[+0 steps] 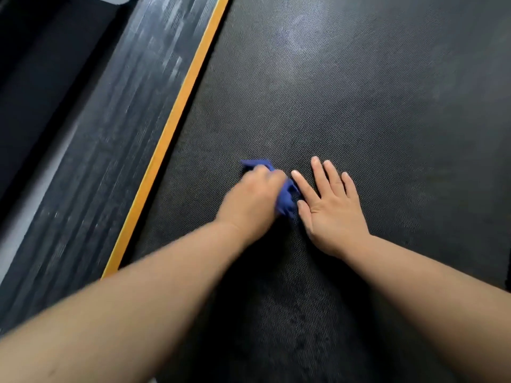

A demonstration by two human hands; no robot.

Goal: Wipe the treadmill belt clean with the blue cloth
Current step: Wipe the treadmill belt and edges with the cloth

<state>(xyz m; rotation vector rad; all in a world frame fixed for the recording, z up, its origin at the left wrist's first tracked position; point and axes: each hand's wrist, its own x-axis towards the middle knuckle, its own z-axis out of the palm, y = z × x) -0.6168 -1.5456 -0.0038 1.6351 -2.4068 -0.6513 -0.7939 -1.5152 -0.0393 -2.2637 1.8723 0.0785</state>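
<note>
A dark, bumpy treadmill belt [345, 92] fills most of the view, w/ pale dusty smears near the top and a darker patch at the bottom between the two arms.

The blue cloth [286, 199] sits on the belt, a bit left of the middle. It is all bunched up. Most of it is hidden under the left hand [253, 200]; one blue tip pokes out past the knuckles and a bigger fold shows on the hand's right side.

The left hand is curled over the cloth & presses it down on the belt, fingers bent around it. The hand looks a little blurry.

The right hand [330, 208] is just beside the cloth, on its right. It lies flat on the belt, palm down, fingers spread out wide, holding nothing. Its pointer finger and thumb are right next to the blue fold; can't tell if they touch it.

Both bare arms come in from the bottom of the view.

Left of the belt runs a thin orange stripe [177, 117]. Past that is a dark side rail [110, 134] w/ long grooves and whitish scuffs, then a grey edge and dark floor [33, 78].
</note>
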